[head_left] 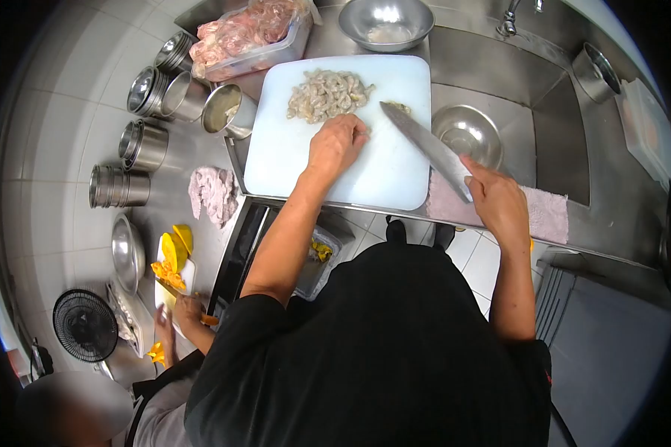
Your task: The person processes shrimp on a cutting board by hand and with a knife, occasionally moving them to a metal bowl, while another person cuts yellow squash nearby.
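Note:
A white cutting board (291, 160) lies in front of me with a pile of pale greyish shrimp-like pieces (328, 95) near its far edge. My left hand (338, 141) rests on the board just below the pile, its fingers curled together; what they hold, if anything, is hidden. In my right hand (497, 200) is a large knife (429, 149), its blade slanting up and left over the board's right side. A few small bits (399, 107) lie by the blade's tip.
A sink (484, 67) with a metal bowl (467, 136) is at right, a pink cloth (546, 214) along its edge. Behind the board are a tub of bagged meat (253, 45) and a bowl (386, 22). Metal pots (231, 110) stand left. A co-worker (179, 328) cuts something yellow at lower left.

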`<action>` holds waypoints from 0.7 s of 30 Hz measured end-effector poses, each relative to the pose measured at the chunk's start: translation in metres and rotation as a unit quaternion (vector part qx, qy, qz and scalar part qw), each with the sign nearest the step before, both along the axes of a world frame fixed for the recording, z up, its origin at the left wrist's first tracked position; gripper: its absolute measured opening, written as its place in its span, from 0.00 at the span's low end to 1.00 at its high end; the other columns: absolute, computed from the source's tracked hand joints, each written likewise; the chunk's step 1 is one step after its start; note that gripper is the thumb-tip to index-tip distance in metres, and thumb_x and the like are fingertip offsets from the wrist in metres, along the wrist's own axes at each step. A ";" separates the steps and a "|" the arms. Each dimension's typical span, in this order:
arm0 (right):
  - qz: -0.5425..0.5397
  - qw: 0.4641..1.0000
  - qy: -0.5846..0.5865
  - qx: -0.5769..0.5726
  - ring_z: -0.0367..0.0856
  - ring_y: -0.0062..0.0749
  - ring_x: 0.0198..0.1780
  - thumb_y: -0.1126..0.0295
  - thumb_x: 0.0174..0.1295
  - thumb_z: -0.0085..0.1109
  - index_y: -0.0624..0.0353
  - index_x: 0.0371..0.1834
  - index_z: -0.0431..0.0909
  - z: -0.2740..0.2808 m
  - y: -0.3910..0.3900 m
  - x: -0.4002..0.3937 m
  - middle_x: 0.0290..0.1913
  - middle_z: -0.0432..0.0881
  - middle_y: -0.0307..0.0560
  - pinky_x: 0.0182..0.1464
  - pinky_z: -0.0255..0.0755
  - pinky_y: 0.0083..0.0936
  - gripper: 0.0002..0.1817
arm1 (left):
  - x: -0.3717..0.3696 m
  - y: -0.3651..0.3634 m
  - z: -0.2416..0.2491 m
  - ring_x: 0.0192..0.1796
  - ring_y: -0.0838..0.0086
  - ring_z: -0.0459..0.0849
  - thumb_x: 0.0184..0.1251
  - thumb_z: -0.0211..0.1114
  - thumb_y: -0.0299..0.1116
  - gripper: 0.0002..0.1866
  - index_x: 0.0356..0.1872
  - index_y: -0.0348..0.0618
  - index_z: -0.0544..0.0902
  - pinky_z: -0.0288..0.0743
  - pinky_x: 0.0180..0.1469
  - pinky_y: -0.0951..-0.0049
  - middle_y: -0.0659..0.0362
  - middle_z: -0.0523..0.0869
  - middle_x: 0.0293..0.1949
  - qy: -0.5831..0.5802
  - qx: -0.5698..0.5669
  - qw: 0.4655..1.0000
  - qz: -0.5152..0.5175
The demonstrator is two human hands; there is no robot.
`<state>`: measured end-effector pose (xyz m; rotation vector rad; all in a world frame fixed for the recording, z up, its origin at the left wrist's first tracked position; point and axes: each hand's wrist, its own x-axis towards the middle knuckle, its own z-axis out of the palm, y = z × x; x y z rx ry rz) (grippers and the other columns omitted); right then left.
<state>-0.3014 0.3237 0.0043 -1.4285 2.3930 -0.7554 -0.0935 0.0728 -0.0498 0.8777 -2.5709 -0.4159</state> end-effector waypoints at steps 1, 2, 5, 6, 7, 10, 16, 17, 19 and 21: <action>-0.007 0.999 -0.035 0.023 0.87 0.55 0.48 0.64 0.71 0.57 0.42 0.65 0.85 0.001 0.000 0.000 0.48 0.90 0.54 0.53 0.78 0.44 0.20 | 0.002 0.000 0.003 0.46 0.56 0.89 0.67 0.71 0.37 0.10 0.43 0.43 0.88 0.81 0.52 0.60 0.52 0.90 0.41 -0.011 0.045 0.999 0.003; -0.014 0.996 -0.071 0.046 0.87 0.55 0.48 0.63 0.71 0.57 0.42 0.65 0.86 0.004 -0.002 0.002 0.48 0.90 0.55 0.54 0.78 0.44 0.20 | 0.005 -0.002 0.006 0.46 0.57 0.89 0.67 0.71 0.37 0.11 0.44 0.42 0.89 0.81 0.52 0.61 0.52 0.91 0.42 -0.021 0.090 0.996 0.006; -0.024 0.988 -0.127 0.082 0.86 0.56 0.48 0.61 0.71 0.58 0.43 0.64 0.86 0.005 -0.003 0.006 0.46 0.90 0.56 0.55 0.77 0.44 0.20 | 0.006 -0.001 0.016 0.46 0.58 0.90 0.68 0.71 0.39 0.13 0.46 0.42 0.91 0.81 0.53 0.64 0.51 0.92 0.43 -0.045 0.137 0.989 0.023; -0.025 0.987 -0.137 0.086 0.86 0.56 0.48 0.61 0.70 0.58 0.43 0.64 0.86 0.005 -0.006 0.006 0.46 0.89 0.57 0.55 0.77 0.44 0.20 | 0.006 -0.003 0.017 0.46 0.58 0.90 0.69 0.71 0.39 0.13 0.47 0.42 0.92 0.81 0.53 0.64 0.51 0.92 0.44 -0.050 0.136 0.989 0.029; -0.020 0.985 -0.142 0.096 0.86 0.56 0.49 0.61 0.71 0.58 0.43 0.64 0.86 0.006 -0.009 0.008 0.46 0.89 0.57 0.55 0.77 0.44 0.20 | 0.005 -0.003 0.016 0.45 0.58 0.90 0.69 0.70 0.39 0.14 0.47 0.42 0.92 0.81 0.52 0.64 0.50 0.92 0.43 -0.053 0.134 0.989 0.035; -0.006 0.984 -0.142 0.106 0.87 0.53 0.44 0.61 0.71 0.59 0.43 0.65 0.85 0.005 -0.015 0.007 0.43 0.89 0.58 0.53 0.77 0.42 0.20 | -0.001 -0.002 0.013 0.43 0.58 0.91 0.69 0.69 0.40 0.14 0.47 0.42 0.92 0.82 0.50 0.64 0.49 0.93 0.42 -0.061 0.132 0.988 0.047; 0.001 0.988 -0.128 0.081 0.87 0.53 0.40 0.61 0.71 0.59 0.42 0.66 0.85 -0.002 -0.017 0.015 0.40 0.89 0.60 0.51 0.77 0.42 0.21 | -0.002 0.001 0.008 0.39 0.59 0.92 0.69 0.69 0.44 0.16 0.47 0.44 0.92 0.82 0.47 0.63 0.50 0.93 0.36 -0.068 0.115 0.988 0.083; 0.002 0.989 -0.123 0.078 0.86 0.56 0.44 0.61 0.71 0.58 0.43 0.65 0.85 -0.003 -0.015 0.016 0.41 0.89 0.60 0.53 0.77 0.45 0.20 | -0.002 0.002 0.007 0.39 0.59 0.92 0.69 0.69 0.44 0.16 0.47 0.44 0.92 0.82 0.47 0.63 0.51 0.93 0.36 -0.071 0.112 0.987 0.090; 0.007 0.990 -0.117 0.077 0.86 0.60 0.48 0.62 0.71 0.57 0.43 0.65 0.86 -0.005 -0.009 0.020 0.43 0.89 0.60 0.55 0.77 0.48 0.20 | -0.001 0.004 0.005 0.38 0.59 0.92 0.69 0.69 0.45 0.17 0.47 0.44 0.92 0.82 0.46 0.63 0.51 0.93 0.34 -0.074 0.115 0.985 0.106; 0.011 0.990 -0.113 0.081 0.85 0.60 0.47 0.62 0.71 0.57 0.43 0.65 0.85 -0.006 -0.002 0.022 0.43 0.89 0.60 0.54 0.77 0.49 0.20 | -0.002 0.004 0.004 0.36 0.60 0.92 0.69 0.69 0.46 0.17 0.46 0.44 0.93 0.82 0.45 0.63 0.52 0.93 0.32 -0.076 0.122 0.982 0.124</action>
